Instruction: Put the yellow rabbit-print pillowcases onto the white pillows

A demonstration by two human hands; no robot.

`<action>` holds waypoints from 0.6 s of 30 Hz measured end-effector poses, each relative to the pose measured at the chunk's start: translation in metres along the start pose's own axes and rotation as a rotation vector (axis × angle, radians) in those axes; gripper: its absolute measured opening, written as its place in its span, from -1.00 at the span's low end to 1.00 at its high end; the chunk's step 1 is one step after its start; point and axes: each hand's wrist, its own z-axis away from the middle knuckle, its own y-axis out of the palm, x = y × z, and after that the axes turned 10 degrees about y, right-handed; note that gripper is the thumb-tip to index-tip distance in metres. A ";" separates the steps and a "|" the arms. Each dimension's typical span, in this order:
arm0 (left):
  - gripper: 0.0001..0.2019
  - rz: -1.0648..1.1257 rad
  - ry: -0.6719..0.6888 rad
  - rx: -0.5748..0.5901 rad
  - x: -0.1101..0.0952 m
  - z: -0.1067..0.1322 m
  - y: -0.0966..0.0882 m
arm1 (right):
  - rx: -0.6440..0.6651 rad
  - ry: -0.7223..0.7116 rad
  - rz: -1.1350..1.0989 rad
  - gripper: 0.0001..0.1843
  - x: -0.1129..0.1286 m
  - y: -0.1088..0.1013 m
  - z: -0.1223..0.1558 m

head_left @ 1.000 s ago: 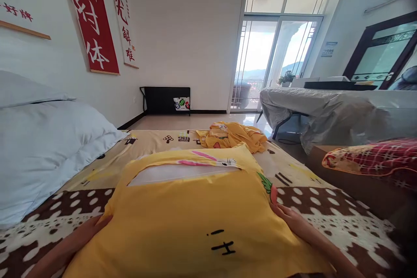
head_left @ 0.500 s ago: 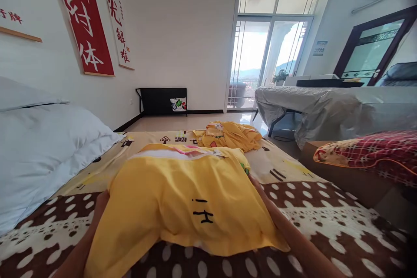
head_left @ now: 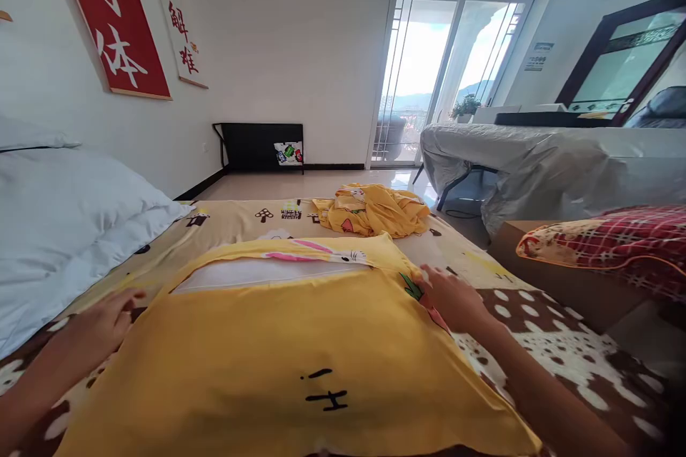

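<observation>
A pillow in a yellow cartoon pillowcase [head_left: 300, 343] lies flat on the patterned bed cover [head_left: 541, 332] right in front of me. Its far end gapes, showing the white pillow [head_left: 257, 273] inside under a pink rabbit print. My left hand [head_left: 101, 321] rests beside the pillow's left edge, fingers stretched out on the cover. My right hand [head_left: 453, 296] lies at the pillow's right edge by a carrot print, fingers loosely spread. Neither hand holds anything.
A crumpled yellow cloth [head_left: 372, 211] lies at the bed's far end. A white duvet [head_left: 64, 228] is piled on the left. A red plaid cushion [head_left: 605, 243] sits right, with covered furniture [head_left: 536, 164] and glass balcony doors [head_left: 429, 78] beyond.
The pillow was lifted and bunched between both hands half a second ago; now it lies flat again. Both hands have let go and moved out to its sides.
</observation>
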 end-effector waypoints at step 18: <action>-0.58 0.223 0.372 0.312 -0.069 -0.023 0.056 | -0.328 -0.607 -0.220 -0.55 0.109 0.039 0.018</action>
